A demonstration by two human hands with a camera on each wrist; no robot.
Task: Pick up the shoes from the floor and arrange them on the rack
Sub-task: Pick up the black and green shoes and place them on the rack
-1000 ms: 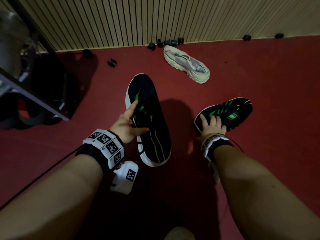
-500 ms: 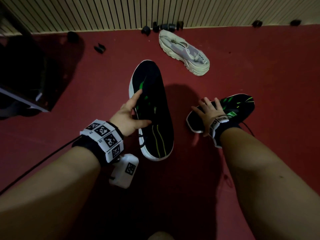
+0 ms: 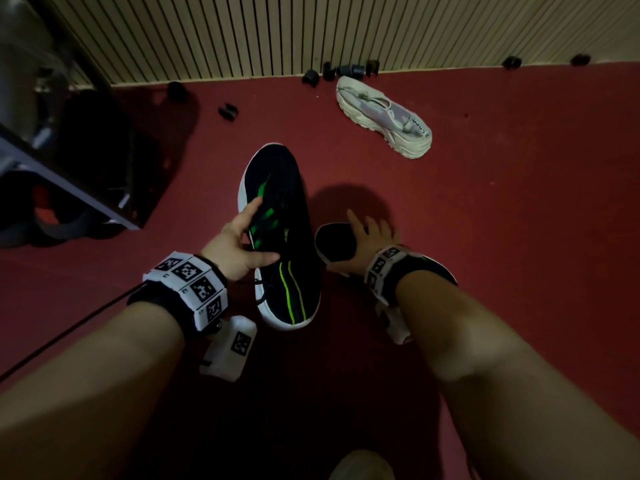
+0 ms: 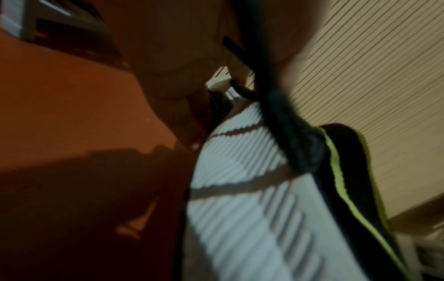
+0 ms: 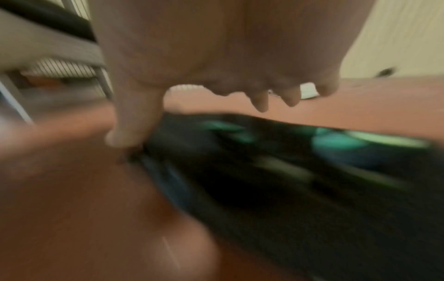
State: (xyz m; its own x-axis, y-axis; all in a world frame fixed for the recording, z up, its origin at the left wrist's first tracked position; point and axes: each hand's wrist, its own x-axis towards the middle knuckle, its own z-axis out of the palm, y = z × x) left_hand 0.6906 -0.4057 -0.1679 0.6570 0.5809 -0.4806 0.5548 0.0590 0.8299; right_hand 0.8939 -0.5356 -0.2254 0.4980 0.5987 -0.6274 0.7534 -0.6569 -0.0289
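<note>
My left hand [image 3: 263, 232] grips a black shoe with green stripes and a white sole [image 3: 287, 278] by its side, toe pointing away from me. The left wrist view shows that shoe's ribbed white sole [image 4: 240, 199] close up, with my fingers [image 4: 173, 91] on its edge. Just to its right, my right hand [image 3: 341, 242] grips the matching second black shoe [image 3: 330, 244], which my wrist mostly hides. The right wrist view is blurred; the second black shoe [image 5: 264, 180] lies under my thumb [image 5: 129, 131]. A white shoe [image 3: 384, 116] lies on the red floor [image 3: 519, 220] near the wall.
The shoe rack [image 3: 76, 199] stands at the left, its lower shelf dark with things underneath. Several small black objects [image 3: 346, 71] lie along the slatted wall [image 3: 311, 29]. A cable [image 3: 69, 330] trails from my left wrist.
My right hand has carried the second black shoe leftward, from the floor at the right to beside the first shoe. My left hand has kept its hold.
</note>
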